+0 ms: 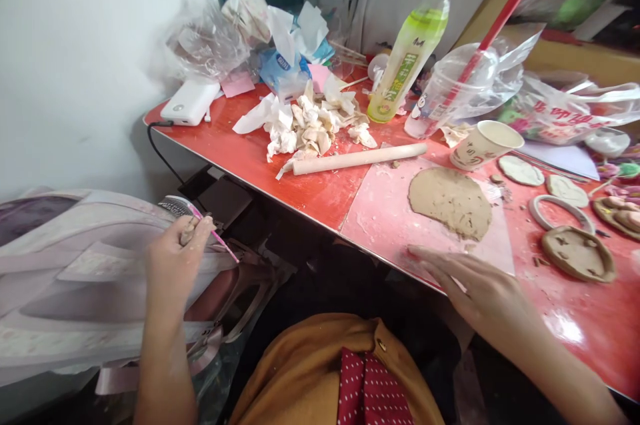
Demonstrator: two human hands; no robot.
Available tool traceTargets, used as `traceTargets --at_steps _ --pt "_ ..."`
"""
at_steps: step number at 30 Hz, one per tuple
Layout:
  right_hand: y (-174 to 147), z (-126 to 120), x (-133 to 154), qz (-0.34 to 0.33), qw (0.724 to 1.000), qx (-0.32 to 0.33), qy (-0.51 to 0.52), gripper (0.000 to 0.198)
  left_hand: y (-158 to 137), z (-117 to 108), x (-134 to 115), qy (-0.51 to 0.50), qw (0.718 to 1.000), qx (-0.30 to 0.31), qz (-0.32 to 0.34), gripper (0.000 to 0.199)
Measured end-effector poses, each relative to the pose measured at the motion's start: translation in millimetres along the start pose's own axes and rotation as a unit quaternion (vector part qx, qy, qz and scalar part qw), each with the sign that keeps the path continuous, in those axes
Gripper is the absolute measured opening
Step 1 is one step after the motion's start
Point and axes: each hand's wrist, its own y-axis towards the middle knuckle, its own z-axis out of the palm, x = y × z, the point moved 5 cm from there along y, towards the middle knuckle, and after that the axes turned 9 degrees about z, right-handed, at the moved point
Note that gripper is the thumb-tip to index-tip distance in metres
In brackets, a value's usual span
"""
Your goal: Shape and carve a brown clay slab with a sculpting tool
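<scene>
My left hand (175, 255) is off the table, above a pale bag at the left. Its fingers are closed around a thin pink stick-like tool (226, 247) and a small lump of brown clay (189, 231). With fingers stretched out, my right hand (483, 291) lies at the table's front edge and holds nothing. Just beyond its fingertips is a flat, rough-edged slab of brown clay (447, 201) on a translucent sheet (377, 225). Behind the slab lies a pale rolling pin (360, 159).
A paper cup (487, 145), a drink bottle (413, 45) and a plastic cup with a red straw (453, 88) stand farther back. Crumpled tissues (313, 121) cover the middle. A ring (561, 213) and a rimmed clay piece (579, 253) lie right. The pale bag (90, 278) flanks the table.
</scene>
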Motion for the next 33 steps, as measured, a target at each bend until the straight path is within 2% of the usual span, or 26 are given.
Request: traceTargets --at_steps 4,7,10,14,25,33 --pt "52.0 3.3 9.5 -0.051 0.993 0.1 0.037 0.035 -1.2 5.0 -9.2 -0.009 1.0 0.023 0.001 0.03" --pt "87.9 18.9 18.0 -0.085 0.99 0.103 0.046 0.042 0.8 4.4 -7.6 0.008 1.0 0.019 -0.002 0.028" --pt "106.6 34.4 23.9 -0.135 0.988 0.066 0.027 0.036 2.9 3.8 -4.5 0.015 1.0 0.019 -0.003 0.026" --pt "111.6 43.7 23.8 -0.14 0.989 0.036 0.011 0.033 2.2 4.0 -5.9 0.036 0.999 0.016 0.003 0.029" --pt "115.2 48.7 25.8 -0.118 0.991 0.05 -0.036 0.034 1.7 12.4 -11.3 0.042 0.999 0.034 0.004 0.03" --pt "117.3 44.4 29.0 -0.138 0.986 0.046 -0.081 0.03 2.0 7.1 -8.5 0.068 0.997 0.023 0.008 0.03"
